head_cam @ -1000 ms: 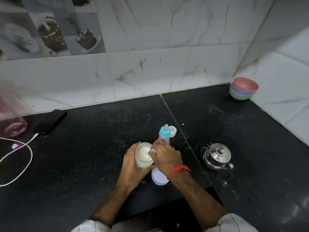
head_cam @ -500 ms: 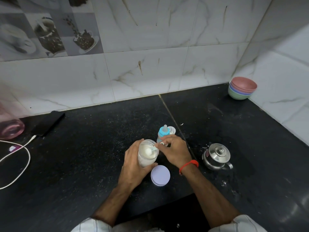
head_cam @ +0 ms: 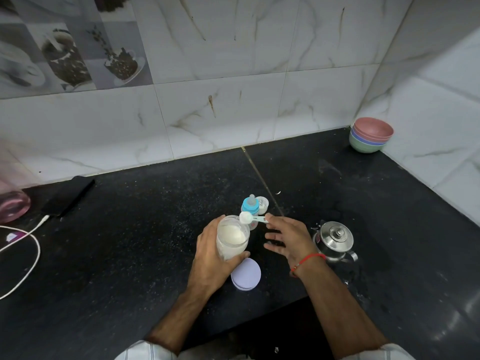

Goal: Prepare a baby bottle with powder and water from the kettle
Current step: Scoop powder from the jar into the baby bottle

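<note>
The clear, round plastic jar of white powder [head_cam: 232, 240] looked light and smooth-walled, best held round its middle; the left hand [head_cam: 211, 258] gripped it so, tilted, just off the black counter [head_cam: 130, 229]. The right hand [head_cam: 288, 239] pinched the small white plastic scoop [head_cam: 250, 218] by its handle tip, its other fingers spread; the heaped bowl hung over the jar's rim, just before the capped blue-collared baby bottle [head_cam: 250, 207].

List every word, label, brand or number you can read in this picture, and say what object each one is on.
No text can be read here.
Small white cap behind the baby bottle: faint dark marks, too blurred to read.
Tag on the white cable: a small mark, too small to read.
Powder jar, round lid, kettle, scoop, phone and stacked bowls: no lettering visible.
</note>
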{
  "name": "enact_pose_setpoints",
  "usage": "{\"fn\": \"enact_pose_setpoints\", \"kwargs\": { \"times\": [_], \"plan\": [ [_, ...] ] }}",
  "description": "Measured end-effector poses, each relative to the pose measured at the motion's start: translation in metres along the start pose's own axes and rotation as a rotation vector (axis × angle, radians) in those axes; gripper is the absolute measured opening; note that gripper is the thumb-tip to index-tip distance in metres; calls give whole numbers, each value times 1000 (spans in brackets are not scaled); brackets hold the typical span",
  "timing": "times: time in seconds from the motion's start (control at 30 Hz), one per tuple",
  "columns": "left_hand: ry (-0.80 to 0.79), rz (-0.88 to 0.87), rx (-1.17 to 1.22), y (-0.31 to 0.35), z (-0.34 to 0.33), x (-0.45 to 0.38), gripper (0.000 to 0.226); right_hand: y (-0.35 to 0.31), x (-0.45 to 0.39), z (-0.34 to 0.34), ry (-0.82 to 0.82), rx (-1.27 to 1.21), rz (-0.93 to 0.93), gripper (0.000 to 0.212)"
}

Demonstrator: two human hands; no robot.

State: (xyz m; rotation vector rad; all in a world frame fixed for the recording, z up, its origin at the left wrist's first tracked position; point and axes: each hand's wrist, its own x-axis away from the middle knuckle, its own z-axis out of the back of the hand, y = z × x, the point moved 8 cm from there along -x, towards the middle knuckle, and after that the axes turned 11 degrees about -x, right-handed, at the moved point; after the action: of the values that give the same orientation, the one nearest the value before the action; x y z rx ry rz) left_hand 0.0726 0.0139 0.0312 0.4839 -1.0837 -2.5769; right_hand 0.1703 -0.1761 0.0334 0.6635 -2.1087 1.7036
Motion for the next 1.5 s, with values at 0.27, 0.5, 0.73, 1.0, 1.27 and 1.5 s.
{"fn": "enact_pose_setpoints", "kwargs": {
  "times": [0.27,0.5,0.73,1.0,1.27,1.5],
  "plan": [
    [-1,37,5,-2,4,2,102,-19,-52,32,176,-196,136,11],
    [19,57,-14,-17,8,4,102,-42,-83,22,303,226,544,14],
    [10,75,-56,-26,9,5,104,-36,-94,-12,80,1017,888,12],
    [-4,92,-57,-25,5,0,105,-29,-82,-15,46,1197,1031,23],
    [-6,91,-55,-25,4,1,104,-27,-75,-11,18,1066,1107,33],
    [1,114,-50,-30,6,5,106,-22,-79,-9,17,1025,1075,24]
  ]
}}
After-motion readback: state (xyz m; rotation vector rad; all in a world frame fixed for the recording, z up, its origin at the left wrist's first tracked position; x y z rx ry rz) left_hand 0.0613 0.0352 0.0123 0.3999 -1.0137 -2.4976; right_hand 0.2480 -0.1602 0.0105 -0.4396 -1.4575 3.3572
